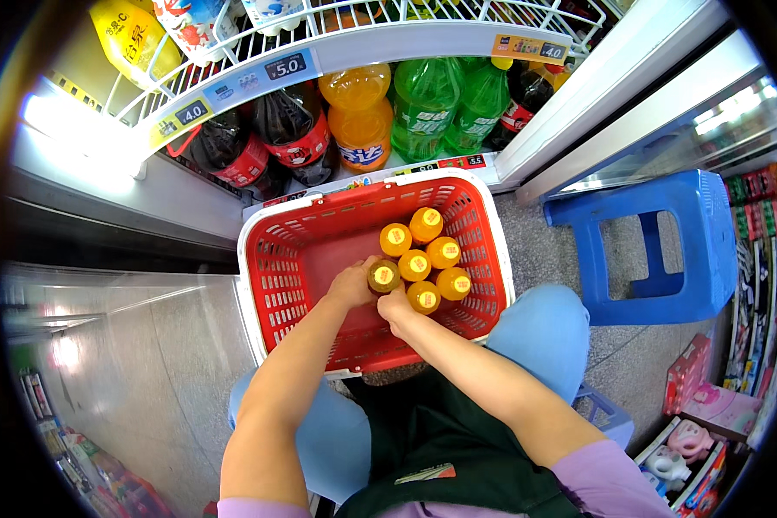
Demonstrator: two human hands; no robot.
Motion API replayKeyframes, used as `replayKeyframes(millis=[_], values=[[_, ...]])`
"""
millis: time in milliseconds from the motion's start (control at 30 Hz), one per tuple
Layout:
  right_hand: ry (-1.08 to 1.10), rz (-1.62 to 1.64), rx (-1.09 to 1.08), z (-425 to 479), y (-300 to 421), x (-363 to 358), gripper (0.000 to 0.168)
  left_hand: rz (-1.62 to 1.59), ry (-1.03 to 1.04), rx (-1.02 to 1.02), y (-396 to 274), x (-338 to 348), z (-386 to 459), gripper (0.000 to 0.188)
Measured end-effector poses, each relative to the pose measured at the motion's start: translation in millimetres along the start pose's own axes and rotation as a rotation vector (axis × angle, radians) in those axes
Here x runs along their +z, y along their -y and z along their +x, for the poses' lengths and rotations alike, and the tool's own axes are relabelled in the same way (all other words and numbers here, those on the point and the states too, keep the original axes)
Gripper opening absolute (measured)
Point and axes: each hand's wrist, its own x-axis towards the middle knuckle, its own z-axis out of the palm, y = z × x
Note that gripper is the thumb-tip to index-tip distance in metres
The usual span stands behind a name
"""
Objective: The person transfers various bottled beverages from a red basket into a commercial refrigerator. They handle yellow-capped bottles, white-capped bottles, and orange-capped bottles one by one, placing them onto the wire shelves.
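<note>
A red plastic shopping basket point(317, 239) with a white rim sits on the floor before me. Inside its right half stand several orange drink bottles point(416, 265), upright and close together, with yellow caps. To their left is a darker, brownish bottle point(383, 276), its cap bearing a yellow sticker. My left hand point(353, 285) grips this bottle from the left. My right hand point(396, 307) closes around its near right side, beside the nearest orange bottle. My fingers and the lower parts of the bottles are partly hidden.
Ahead, an open cooler holds cola bottles point(294, 139), an orange soda bottle point(360, 129) and green soda bottles point(425, 116) beneath a white wire shelf point(395, 35). A blue plastic stool point(654, 259) stands to the right. A glass door point(149, 324) is at left.
</note>
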Motion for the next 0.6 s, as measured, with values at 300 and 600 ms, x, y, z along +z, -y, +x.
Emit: replayKeyframes(millis=[300, 600], values=[[0.167, -0.371, -0.079, -42, 12, -20, 0.064, -0.086, 0.349, 0.052, -10, -59, -16, 0.070], [0.224, -0.528, -0.699, -175, 130, -89, 0.082, -0.150, 0.272, 0.314, -115, -207, -101, 0.059]])
